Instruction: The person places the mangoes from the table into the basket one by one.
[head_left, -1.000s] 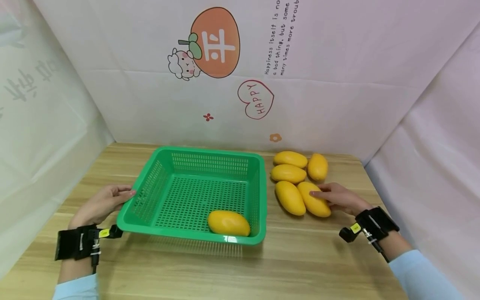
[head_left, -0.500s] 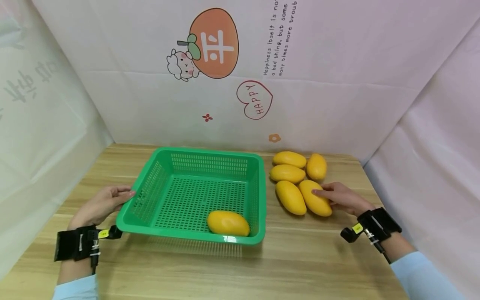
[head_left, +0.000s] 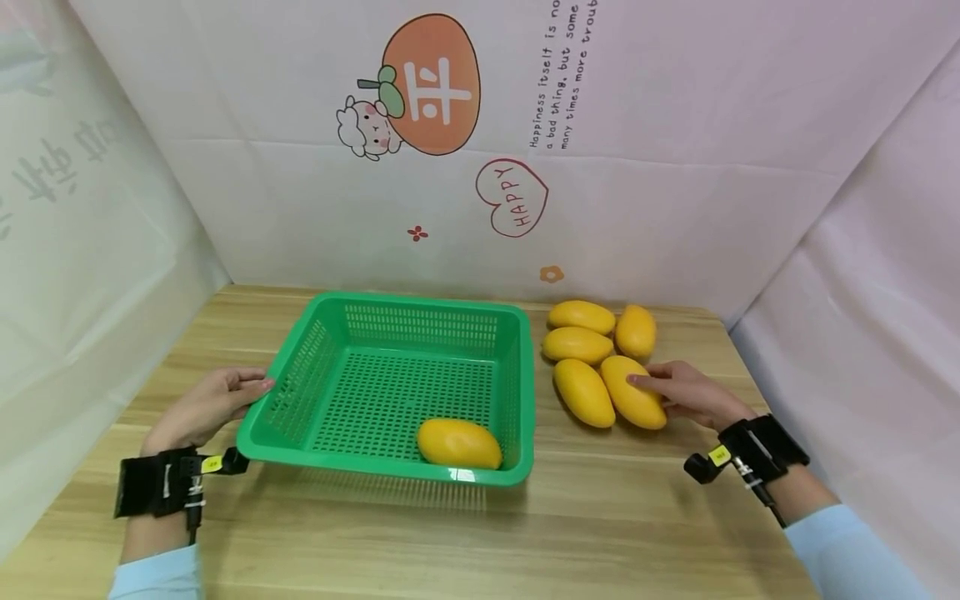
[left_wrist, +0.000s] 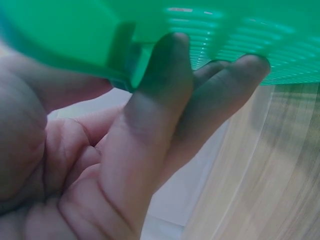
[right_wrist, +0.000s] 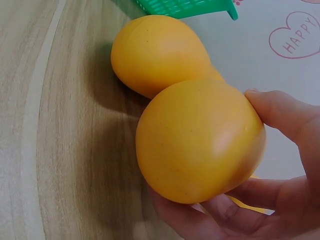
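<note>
Fingers of my right hand (head_left: 686,393) curl round one smooth yellow mango (head_left: 632,392) on the right of the wooden table (head_left: 600,517), in a bunch of five. My left hand (head_left: 206,408) holds the left rim of the green plastic basket (head_left: 390,383), where another yellow mango (head_left: 459,442) lies near the front. From the left wrist I see my fingers (left_wrist: 160,120) hooked under the green rim (left_wrist: 75,45). From the right wrist, the held mango (right_wrist: 200,142) touches its neighbour mango (right_wrist: 157,52). I think I am picking up; next I must lift it clear.
</note>
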